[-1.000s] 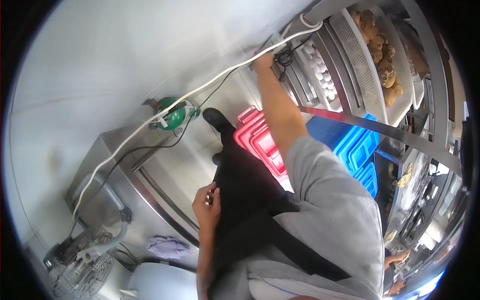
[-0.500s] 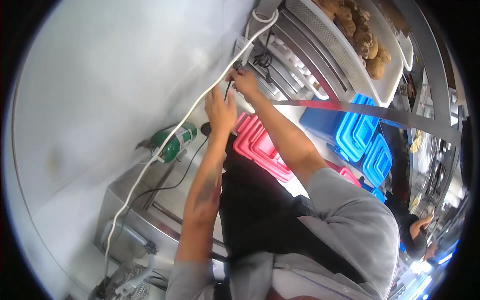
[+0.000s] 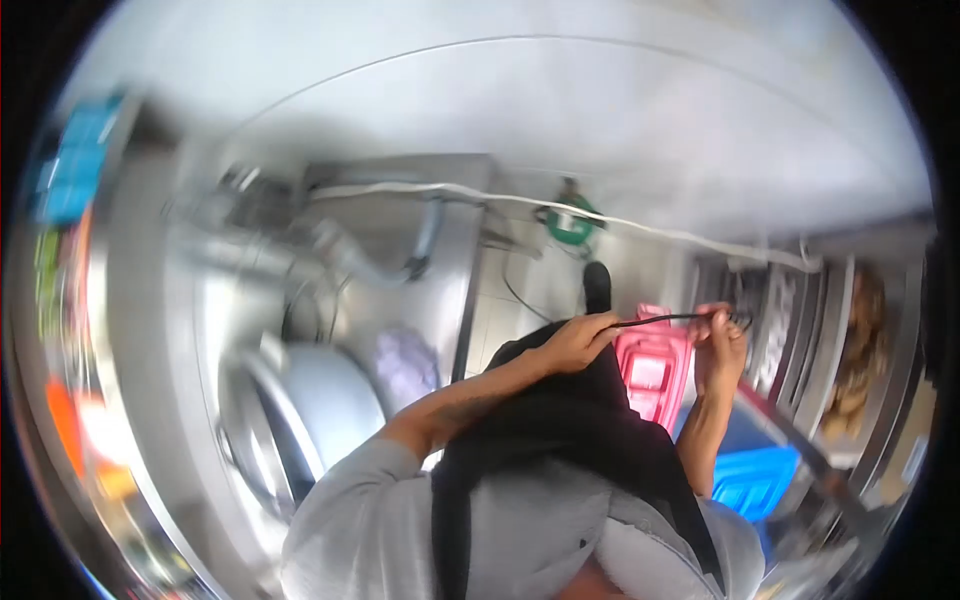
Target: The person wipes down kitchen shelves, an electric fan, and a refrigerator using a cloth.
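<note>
The left hand [image 3: 580, 343] and right hand [image 3: 721, 345], apart, each pinch the black cord [image 3: 660, 318], stretched between them above the pink container [image 3: 652, 385]. Blur hides how the right fingers grip and where the cord ends; the left side of the room is smeared. Earlier both hands were close together beside the shelf [image 3: 803, 335]; now they're away from it.

The cord [image 3: 665, 319] is black, the cylinder [image 3: 571, 221] green.
</note>
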Available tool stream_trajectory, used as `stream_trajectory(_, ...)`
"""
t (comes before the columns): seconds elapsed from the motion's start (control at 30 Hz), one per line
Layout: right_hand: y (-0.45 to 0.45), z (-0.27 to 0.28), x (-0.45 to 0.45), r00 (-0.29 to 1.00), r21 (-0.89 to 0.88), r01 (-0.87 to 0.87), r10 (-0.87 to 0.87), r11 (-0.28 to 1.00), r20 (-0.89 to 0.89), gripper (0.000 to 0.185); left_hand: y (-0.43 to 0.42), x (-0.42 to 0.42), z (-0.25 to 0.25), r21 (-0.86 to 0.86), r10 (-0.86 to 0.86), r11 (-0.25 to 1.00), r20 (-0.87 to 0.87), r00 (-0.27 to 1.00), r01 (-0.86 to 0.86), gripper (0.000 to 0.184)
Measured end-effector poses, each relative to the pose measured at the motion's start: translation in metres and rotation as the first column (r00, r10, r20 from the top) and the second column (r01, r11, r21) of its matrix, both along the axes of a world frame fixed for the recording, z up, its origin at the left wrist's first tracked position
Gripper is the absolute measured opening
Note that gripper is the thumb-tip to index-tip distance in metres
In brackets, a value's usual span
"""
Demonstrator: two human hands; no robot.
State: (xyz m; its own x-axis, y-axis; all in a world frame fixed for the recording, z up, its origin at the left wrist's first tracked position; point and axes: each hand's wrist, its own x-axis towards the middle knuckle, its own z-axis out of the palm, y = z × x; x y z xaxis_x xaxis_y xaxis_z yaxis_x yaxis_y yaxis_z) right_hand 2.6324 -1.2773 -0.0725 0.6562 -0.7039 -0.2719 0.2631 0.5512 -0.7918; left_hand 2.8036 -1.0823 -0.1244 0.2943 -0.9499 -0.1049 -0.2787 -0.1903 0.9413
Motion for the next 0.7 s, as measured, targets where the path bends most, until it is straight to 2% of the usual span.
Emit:
stream_trajectory(0.03, 0.012, 0.028, 0.031, 0.977, -0.196, -0.196, 0.208, 0.961, 0.045, 0.024, 0.032, 0.002, 0.015, 0.055, 0.212, 0.976, -0.055, 0.976, -0.209, 0.022)
stream_trajectory(0.07, 0.035, 0.059, 0.059, 0.919, -0.391, -0.343, 0.391, 0.854, 0.048, 0.022, 0.07, 0.01, 0.013, -0.071, 0.408, 0.912, 0.076, 0.91, -0.404, 0.022)
stream_trajectory(0.1, 0.063, 0.098, 0.083, 0.813, -0.402, -0.522, 0.582, 0.752, 0.034, 0.016, 0.103, 0.008, 0.011, -0.213, 0.584, 0.809, 0.172, 0.793, -0.548, 0.023)
stream_trajectory(0.13, 0.102, 0.137, 0.12, 0.676, -0.49, -0.606, 0.731, 0.627, 0.099, 0.014, 0.121, 0.005, 0.031, -0.446, 0.784, 0.588, 0.112, 0.61, -0.675, 0.025)
stream_trajectory(0.17, 0.145, 0.159, 0.158, 0.535, -0.729, -0.548, 0.842, 0.411, 0.072, 0.023, 0.149, 0.008, 0.051, -0.558, 0.838, 0.539, 0.279, 0.469, -0.631, 0.027)
stream_trajectory(0.2, 0.189, 0.185, 0.19, 0.429, -0.889, -0.451, 0.892, 0.077, -0.141, 0.036, 0.177, 0.001, 0.04, -0.53, 0.891, 0.45, 0.325, 0.319, -0.719, 0.029)
stream_trajectory(0.23, 0.241, 0.195, 0.229, 0.434, -0.898, -0.333, 0.799, -0.288, -0.417, 0.035, 0.19, -0.002, 0.052, -0.579, 0.919, 0.267, 0.392, 0.024, -0.77, 0.03)
stream_trajectory(0.27, 0.295, 0.21, 0.258, 0.395, -0.846, -0.392, 0.764, -0.362, -0.51, 0.045, 0.216, 0.002, 0.058, -0.353, 0.936, 0.209, 0.342, 0.083, -0.912, 0.029)
stream_trajectory(0.3, 0.341, 0.203, 0.29, 0.322, -0.799, -0.527, 0.803, -0.289, -0.502, 0.044, 0.244, 0.009, 0.061, -0.093, 0.954, 0.168, 0.268, 0.138, -0.981, 0.029)
stream_trajectory(0.33, 0.373, 0.182, 0.311, 0.259, -0.721, -0.66, 0.836, -0.213, -0.484, 0.045, 0.262, 0.025, 0.055, -0.174, 0.968, 0.098, 0.246, 0.054, -0.98, 0.03)
stream_trajectory(0.37, 0.383, 0.165, 0.307, 0.253, -0.725, -0.65, 0.835, -0.228, -0.489, 0.045, 0.278, 0.046, 0.045, -0.256, 0.974, 0.039, 0.227, -0.021, -0.966, 0.033)
stream_trajectory(0.4, 0.386, 0.148, 0.297, 0.362, -0.835, -0.51, 0.83, -0.205, -0.425, 0.045, 0.291, 0.065, 0.034, -0.262, 0.975, 0.035, 0.221, -0.025, -0.964, 0.033)
stream_trajectory(0.43, 0.384, 0.137, 0.286, 0.459, -0.919, -0.345, 0.82, -0.191, -0.342, 0.046, 0.3, 0.087, 0.02, -0.583, 0.897, 0.031, 0.374, -0.235, -0.812, 0.033)
stream_trajectory(0.5, 0.36, 0.116, 0.254, 0.307, -0.846, -0.44, 0.835, -0.302, -0.457, 0.049, 0.319, 0.126, -0.009, -0.821, 0.778, 0.076, 0.404, -0.482, -0.566, 0.033)
stream_trajectory(0.53, 0.346, 0.095, 0.245, 0.217, -0.771, -0.552, 0.838, -0.318, -0.501, 0.047, 0.338, 0.139, -0.024, -0.357, 0.958, -0.283, -0.058, -0.281, -0.89, 0.028)
stream_trajectory(0.57, 0.328, 0.076, 0.238, 0.121, -0.682, -0.65, 0.84, -0.335, -0.529, 0.045, 0.347, 0.141, -0.035, 0.298, 0.761, -0.193, -0.556, -0.334, -0.935, 0.029)
stream_trajectory(0.6, 0.309, 0.071, 0.229, 0.114, -0.614, -0.703, 0.796, -0.358, -0.594, 0.043, 0.342, 0.13, -0.034, 0.308, 0.749, -0.201, -0.564, -0.348, -0.93, 0.029)
stream_trajectory(0.63, 0.287, 0.069, 0.227, 0.108, -0.55, -0.748, 0.75, -0.37, -0.652, 0.042, 0.33, 0.118, -0.02, 0.175, 0.789, -0.318, -0.497, -0.363, -0.932, 0.034)
stream_trajectory(0.67, 0.261, 0.062, 0.233, 0.145, -0.545, -0.795, 0.788, -0.268, -0.598, 0.038, 0.319, 0.103, -0.006, 0.027, 0.821, -0.414, -0.42, -0.386, -0.91, 0.041)
stream_trajectory(0.7, 0.237, 0.055, 0.243, 0.19, -0.532, -0.832, 0.822, -0.154, -0.536, 0.035, 0.308, 0.081, 0.002, -0.187, 0.935, -0.352, -0.109, -0.337, -0.917, 0.047)
